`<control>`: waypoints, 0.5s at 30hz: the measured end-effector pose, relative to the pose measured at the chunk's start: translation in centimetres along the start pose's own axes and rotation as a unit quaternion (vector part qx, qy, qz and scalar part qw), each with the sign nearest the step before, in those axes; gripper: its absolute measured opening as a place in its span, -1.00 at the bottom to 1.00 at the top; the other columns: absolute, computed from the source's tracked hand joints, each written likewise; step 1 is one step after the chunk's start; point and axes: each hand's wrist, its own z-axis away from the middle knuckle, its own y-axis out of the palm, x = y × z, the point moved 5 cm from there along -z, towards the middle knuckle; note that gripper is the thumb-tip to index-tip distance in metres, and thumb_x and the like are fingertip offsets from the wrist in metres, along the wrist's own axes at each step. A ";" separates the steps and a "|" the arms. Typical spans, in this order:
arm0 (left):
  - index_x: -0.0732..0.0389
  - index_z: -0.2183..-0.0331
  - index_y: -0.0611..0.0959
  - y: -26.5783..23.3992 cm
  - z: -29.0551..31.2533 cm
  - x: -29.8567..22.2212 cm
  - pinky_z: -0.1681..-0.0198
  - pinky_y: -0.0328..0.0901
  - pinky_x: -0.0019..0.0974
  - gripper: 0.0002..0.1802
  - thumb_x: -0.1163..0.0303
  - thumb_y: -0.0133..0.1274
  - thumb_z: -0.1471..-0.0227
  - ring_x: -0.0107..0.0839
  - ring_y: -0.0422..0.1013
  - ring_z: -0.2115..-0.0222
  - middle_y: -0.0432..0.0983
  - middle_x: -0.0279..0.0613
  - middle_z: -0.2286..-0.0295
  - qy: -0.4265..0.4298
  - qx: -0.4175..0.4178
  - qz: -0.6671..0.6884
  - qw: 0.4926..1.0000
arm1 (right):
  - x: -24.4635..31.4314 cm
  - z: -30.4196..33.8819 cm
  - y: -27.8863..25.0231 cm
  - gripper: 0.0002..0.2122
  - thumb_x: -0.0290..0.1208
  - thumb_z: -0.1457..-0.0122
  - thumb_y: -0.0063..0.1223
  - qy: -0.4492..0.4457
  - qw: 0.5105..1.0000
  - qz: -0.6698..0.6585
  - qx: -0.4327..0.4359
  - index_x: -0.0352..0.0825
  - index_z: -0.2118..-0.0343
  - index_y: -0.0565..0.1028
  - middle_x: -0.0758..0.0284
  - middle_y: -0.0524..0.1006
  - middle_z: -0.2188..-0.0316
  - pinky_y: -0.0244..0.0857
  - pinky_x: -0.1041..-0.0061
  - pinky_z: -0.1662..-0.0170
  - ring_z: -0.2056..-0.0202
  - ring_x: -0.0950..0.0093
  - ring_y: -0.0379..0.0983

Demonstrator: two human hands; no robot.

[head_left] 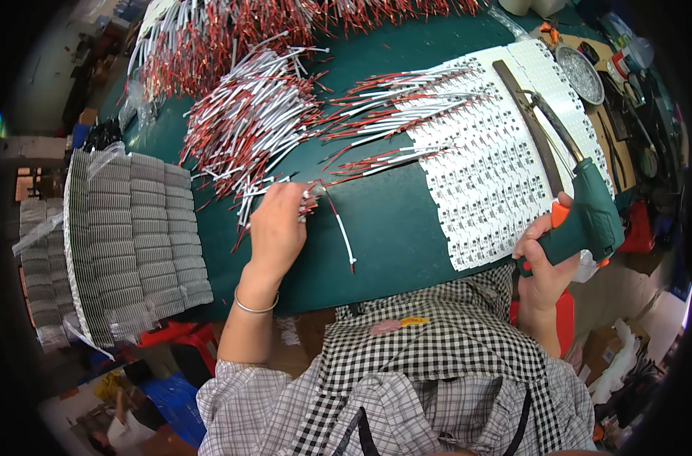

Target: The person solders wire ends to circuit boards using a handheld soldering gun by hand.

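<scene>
My left hand (279,226) is closed in a pinch at the near edge of a loose pile of red and white wires (254,114). Between its fingertips are red and white wires, and one wire with a white sleeve (342,232) dangles over the green tabletop. My right hand (547,270) is wrapped around the handle of a green soldering gun (595,209) with an orange trigger. The gun's tip points up and away, above a sheet of small white circuit boards (467,209). Rows of wires (406,114) lie with one end on the boards' left side.
Stacked board panels (144,235) stand at the left edge of the table. A dark flat bar (530,125) lies across the boards. Back right, a metal bowl (580,74) sits near several tools. More red and white wires (224,38) are heaped along the far side.
</scene>
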 end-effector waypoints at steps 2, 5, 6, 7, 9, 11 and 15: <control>0.29 0.36 0.48 -0.1 -1.2 -0.7 0.37 0.30 -0.17 -0.76 0.70 0.02 0.19 -0.06 0.39 0.43 0.41 -0.07 0.49 0.053 -0.030 0.037 0.997 | 0.2 0.1 0.0 -0.32 -0.66 0.07 0.17 -0.004 1.000 0.002 -0.001 -0.46 -0.15 0.10 0.30 0.42 0.47 0.37 0.64 0.46 0.54 0.58 0.37; 0.22 0.33 0.53 -1.2 -1.6 -3.8 0.40 0.28 -0.17 -0.76 0.54 0.07 0.18 -0.18 0.37 0.47 0.41 -0.18 0.50 0.234 -0.059 0.058 0.969 | 0.6 0.4 -0.1 -0.32 -0.64 0.05 0.15 -0.015 1.000 0.004 -0.009 -0.44 -0.16 0.09 0.31 0.40 0.47 0.35 0.61 0.48 0.55 0.57 0.35; 0.19 0.30 0.55 -1.0 -1.4 -4.7 0.40 0.28 -0.19 -0.74 0.45 0.08 0.16 -0.25 0.38 0.47 0.42 -0.22 0.49 0.258 -0.028 0.067 0.964 | 0.7 0.5 -0.2 -0.32 -0.64 0.05 0.15 -0.017 1.000 0.004 -0.003 -0.44 -0.16 0.09 0.31 0.40 0.47 0.35 0.61 0.48 0.55 0.57 0.35; 0.19 0.27 0.56 -1.1 -1.0 -5.9 0.40 0.28 -0.23 -0.71 0.39 0.09 0.14 -0.32 0.37 0.49 0.39 -0.25 0.52 0.270 0.033 0.036 0.962 | 0.6 0.5 -0.4 -0.32 -0.63 0.05 0.16 -0.015 1.000 0.004 -0.018 -0.44 -0.16 0.09 0.31 0.39 0.47 0.35 0.61 0.47 0.55 0.57 0.35; 0.18 0.28 0.57 -1.0 0.2 -7.0 0.44 0.32 -0.27 -0.74 0.37 0.07 0.11 -0.40 0.40 0.47 0.34 -0.28 0.51 0.261 0.132 0.019 0.956 | 0.5 0.6 -0.9 -0.32 -0.60 0.03 0.18 -0.014 1.000 0.003 -0.025 -0.45 -0.17 0.08 0.32 0.39 0.47 0.34 0.60 0.48 0.55 0.57 0.35; 0.17 0.30 0.58 -0.8 1.2 -7.3 0.47 0.33 -0.28 -0.76 0.38 0.06 0.11 -0.40 0.41 0.46 0.33 -0.28 0.48 0.246 0.186 0.021 0.951 | 0.5 0.5 -0.8 -0.32 -0.58 0.02 0.19 -0.013 1.000 0.002 -0.021 -0.45 -0.16 0.08 0.32 0.39 0.47 0.34 0.60 0.48 0.55 0.57 0.35; 0.16 0.39 0.58 0.8 2.4 -5.0 0.51 0.36 -0.29 -0.86 0.43 0.04 0.13 -0.36 0.43 0.44 0.37 -0.30 0.34 0.174 0.268 0.021 0.947 | 0.6 0.5 -1.0 -0.31 -0.52 0.02 0.22 -0.018 1.000 0.017 -0.011 -0.46 -0.16 0.09 0.32 0.39 0.48 0.33 0.61 0.48 0.55 0.58 0.35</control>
